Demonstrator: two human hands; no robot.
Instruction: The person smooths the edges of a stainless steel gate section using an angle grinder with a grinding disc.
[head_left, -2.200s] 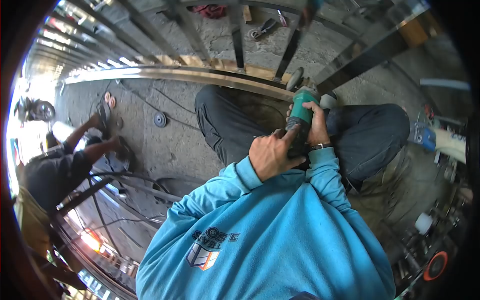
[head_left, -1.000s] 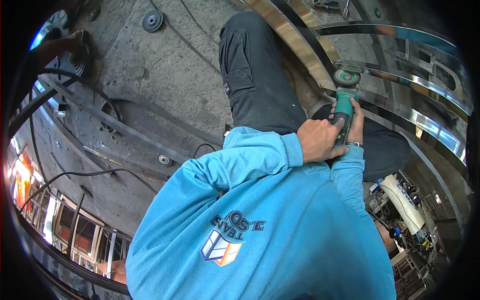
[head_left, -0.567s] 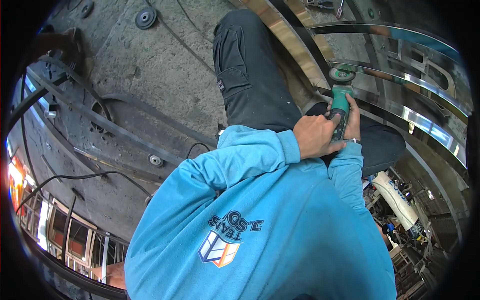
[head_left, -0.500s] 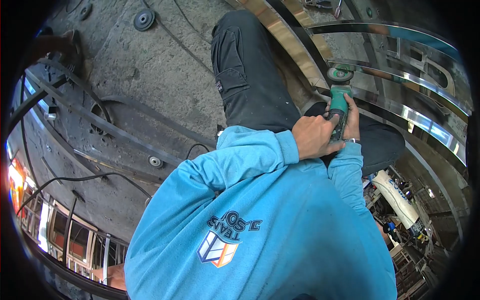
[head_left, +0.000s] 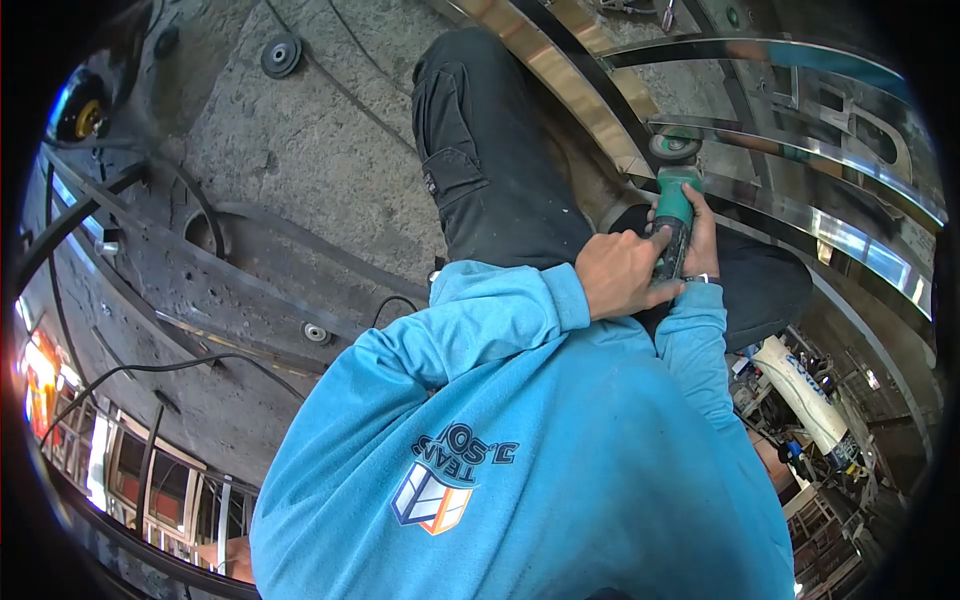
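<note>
A green angle grinder (head_left: 675,207) with a round disc (head_left: 674,147) at its far end is held between both hands in front of my lap. My right hand (head_left: 703,232) wraps the green body from the right side, a band around its wrist. From the left, my left hand (head_left: 622,274) closes over the dark rear part, index finger stretched along it and thumb across the back end. The disc overlaps the edge of a shiny metal bar (head_left: 780,142) in this view.
Curved metal strips (head_left: 865,255) form a frame at the right. Wooden boards (head_left: 560,60) lie beside my knee. A loose disc (head_left: 281,55) and cables (head_left: 170,366) are on the concrete floor. A white cylinder (head_left: 800,395) lies lower right. Metal bars (head_left: 130,270) cross the left.
The view has shifted slightly. A person's limb at the upper left has left view, and a round black-and-yellow object shows there. Both hands keep their hold on the grinder.
</note>
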